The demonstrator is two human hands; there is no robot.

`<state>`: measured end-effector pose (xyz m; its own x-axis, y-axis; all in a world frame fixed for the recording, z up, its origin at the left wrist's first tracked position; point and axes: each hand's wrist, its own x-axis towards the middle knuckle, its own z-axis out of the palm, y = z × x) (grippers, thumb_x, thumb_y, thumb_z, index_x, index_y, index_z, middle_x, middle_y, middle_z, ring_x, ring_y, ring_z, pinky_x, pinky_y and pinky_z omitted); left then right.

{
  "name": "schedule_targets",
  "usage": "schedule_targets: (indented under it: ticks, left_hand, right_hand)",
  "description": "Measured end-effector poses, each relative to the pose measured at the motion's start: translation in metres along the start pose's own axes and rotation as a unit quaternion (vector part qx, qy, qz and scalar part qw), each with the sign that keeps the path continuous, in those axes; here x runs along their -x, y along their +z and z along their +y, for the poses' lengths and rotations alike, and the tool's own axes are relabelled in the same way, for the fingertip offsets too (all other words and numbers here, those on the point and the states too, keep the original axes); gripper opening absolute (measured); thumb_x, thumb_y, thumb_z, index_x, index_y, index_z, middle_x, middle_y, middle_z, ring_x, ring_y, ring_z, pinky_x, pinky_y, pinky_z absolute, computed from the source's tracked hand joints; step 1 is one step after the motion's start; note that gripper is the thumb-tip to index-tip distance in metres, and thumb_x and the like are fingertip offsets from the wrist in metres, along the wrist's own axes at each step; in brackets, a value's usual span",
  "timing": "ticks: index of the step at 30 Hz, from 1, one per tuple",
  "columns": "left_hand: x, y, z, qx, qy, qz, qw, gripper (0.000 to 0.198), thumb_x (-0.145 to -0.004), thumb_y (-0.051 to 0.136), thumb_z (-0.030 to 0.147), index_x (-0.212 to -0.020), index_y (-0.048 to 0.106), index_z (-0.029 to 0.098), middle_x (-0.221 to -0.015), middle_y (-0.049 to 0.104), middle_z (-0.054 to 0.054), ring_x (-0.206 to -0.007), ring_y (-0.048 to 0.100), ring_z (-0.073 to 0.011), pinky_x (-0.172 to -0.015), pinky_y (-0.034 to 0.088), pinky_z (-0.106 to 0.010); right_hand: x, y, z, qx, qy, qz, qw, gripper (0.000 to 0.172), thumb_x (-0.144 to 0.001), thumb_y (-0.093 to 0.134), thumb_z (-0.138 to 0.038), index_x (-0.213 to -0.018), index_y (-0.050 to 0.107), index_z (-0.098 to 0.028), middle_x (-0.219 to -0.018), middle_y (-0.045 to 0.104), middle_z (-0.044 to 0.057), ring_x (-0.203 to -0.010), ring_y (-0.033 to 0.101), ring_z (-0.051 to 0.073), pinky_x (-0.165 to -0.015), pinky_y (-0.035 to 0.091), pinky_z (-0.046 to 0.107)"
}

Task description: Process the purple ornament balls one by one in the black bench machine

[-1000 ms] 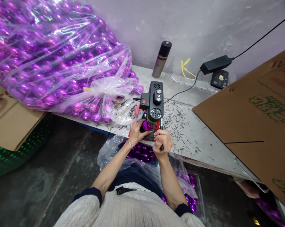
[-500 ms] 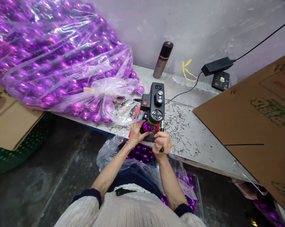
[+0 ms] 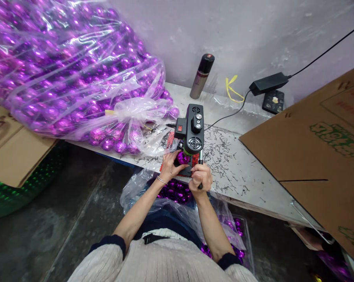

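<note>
In the head view, a shiny purple ball [image 3: 182, 158] is pinched by the fingers of the left hand [image 3: 169, 167] beneath the black machine [image 3: 194, 127] on the desk [image 3: 248, 168]; its lever [image 3: 200, 156] is gripped by the right hand [image 3: 201, 177], fingers curled.

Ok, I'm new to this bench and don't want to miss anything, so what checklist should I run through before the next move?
1. Left hand steadying the purple ball: ok, thumb and fingers are at its sides.
2. Right hand on the lever: ok, closed around it.
3. Ball seated squarely under the black machine: cannot tell, the machine and hand hide part of it.
4. Red switch setting: cannot tell, too small to read.
5. Tabletop free of litter: not ok, black bits lie scattered beside the machine.
6. Spray can away from both hands: ok, it stands behind the machine.
</note>
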<state>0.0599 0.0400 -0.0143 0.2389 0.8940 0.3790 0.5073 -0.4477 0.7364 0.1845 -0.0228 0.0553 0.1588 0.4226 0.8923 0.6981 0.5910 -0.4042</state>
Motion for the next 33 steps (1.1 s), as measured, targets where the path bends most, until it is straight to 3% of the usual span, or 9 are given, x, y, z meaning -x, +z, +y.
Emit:
schedule_targets:
  ticks: [9,12,17,20,23,25,27,30,33]
  left_hand:
    - [0.001,-0.001,0.0,-0.005,0.019,0.006,1.0,0.066,-0.083,0.076,0.059,-0.132,0.063,0.018,-0.117,0.074,-0.014,-0.108,0.068,-0.0299,-0.097,0.048,-0.044]
    - [0.0,0.001,-0.002,-0.003,0.028,0.011,1.0,0.068,-0.082,0.077,0.06,-0.132,0.062,0.017,-0.118,0.073,-0.014,-0.108,0.068,-0.0302,-0.097,0.049,-0.045]
    - [0.0,-0.006,0.002,0.003,0.054,0.016,0.998,0.067,-0.086,0.074,0.058,-0.137,0.057,0.018,-0.123,0.071,-0.015,-0.114,0.067,-0.031,-0.099,0.05,-0.047]
    - [0.024,-0.02,0.013,-0.001,0.121,0.002,0.993,0.066,-0.093,0.067,0.046,-0.149,0.045,0.019,-0.134,0.066,-0.018,-0.122,0.063,-0.0302,-0.102,0.048,-0.047]
    - [0.069,-0.034,0.025,-0.039,0.191,-0.055,0.979,0.057,-0.098,0.058,0.032,-0.151,0.043,0.021,-0.145,0.058,-0.019,-0.131,0.057,-0.03,-0.105,0.046,-0.048]
    - [0.095,-0.04,0.028,-0.063,0.213,-0.086,0.971,0.057,-0.097,0.059,0.04,-0.149,0.047,0.02,-0.147,0.054,-0.022,-0.135,0.054,-0.0327,-0.105,0.046,-0.05]
    - [0.102,-0.043,0.024,-0.069,0.209,-0.086,0.972,0.064,-0.096,0.06,0.052,-0.148,0.048,0.017,-0.147,0.054,-0.024,-0.135,0.053,-0.034,-0.105,0.047,-0.051]
    - [0.061,-0.052,0.006,-0.064,0.152,-0.029,0.986,0.05,-0.103,0.048,0.041,-0.146,0.05,0.017,-0.145,0.058,-0.021,-0.134,0.056,-0.0299,-0.108,0.047,-0.049]
    - [-0.026,-0.068,-0.019,-0.092,0.03,0.026,0.995,0.041,-0.102,0.04,0.023,-0.138,0.058,0.014,-0.138,0.063,-0.02,-0.133,0.058,-0.0306,-0.114,0.043,-0.051]
  right_hand:
    - [0.004,0.001,0.007,0.028,-0.071,-0.035,0.996,0.028,-0.103,0.037,-0.023,-0.076,0.048,-0.023,-0.073,0.059,0.0,-0.061,0.055,0.012,-0.059,0.046,0.028]
    - [-0.016,-0.005,-0.005,0.013,-0.034,-0.019,0.999,0.029,-0.101,0.038,-0.02,-0.074,0.047,-0.023,-0.07,0.059,0.0,-0.058,0.053,0.011,-0.057,0.043,0.028]
    - [-0.067,-0.016,-0.033,0.005,0.066,-0.035,0.997,0.025,-0.096,0.048,-0.011,-0.073,0.052,-0.022,-0.069,0.061,0.0,-0.066,0.06,0.013,-0.061,0.044,0.028]
    - [-0.073,-0.018,-0.036,-0.003,0.071,-0.033,0.997,0.025,-0.095,0.048,-0.009,-0.074,0.052,-0.022,-0.069,0.06,-0.001,-0.066,0.06,0.012,-0.061,0.044,0.027]
    - [-0.06,-0.018,-0.031,-0.005,0.05,-0.041,0.998,0.024,-0.094,0.049,-0.008,-0.074,0.052,-0.022,-0.07,0.061,-0.001,-0.068,0.061,0.012,-0.063,0.045,0.027]
    - [-0.049,-0.017,-0.027,-0.006,0.041,-0.047,0.998,0.024,-0.094,0.049,-0.008,-0.074,0.051,-0.022,-0.07,0.061,-0.001,-0.069,0.062,0.013,-0.063,0.046,0.027]
    - [-0.042,-0.016,-0.025,-0.004,0.04,-0.044,0.998,0.024,-0.094,0.048,-0.009,-0.074,0.051,-0.022,-0.07,0.06,-0.001,-0.069,0.062,0.013,-0.063,0.046,0.027]
    - [-0.039,-0.015,-0.024,0.002,0.041,-0.034,0.999,0.024,-0.094,0.048,-0.01,-0.074,0.051,-0.023,-0.069,0.06,-0.001,-0.067,0.062,0.014,-0.062,0.047,0.028]
    - [-0.04,-0.014,-0.025,0.003,0.036,-0.03,0.999,0.025,-0.094,0.048,-0.011,-0.073,0.051,-0.023,-0.068,0.06,0.0,-0.066,0.062,0.015,-0.06,0.047,0.029]
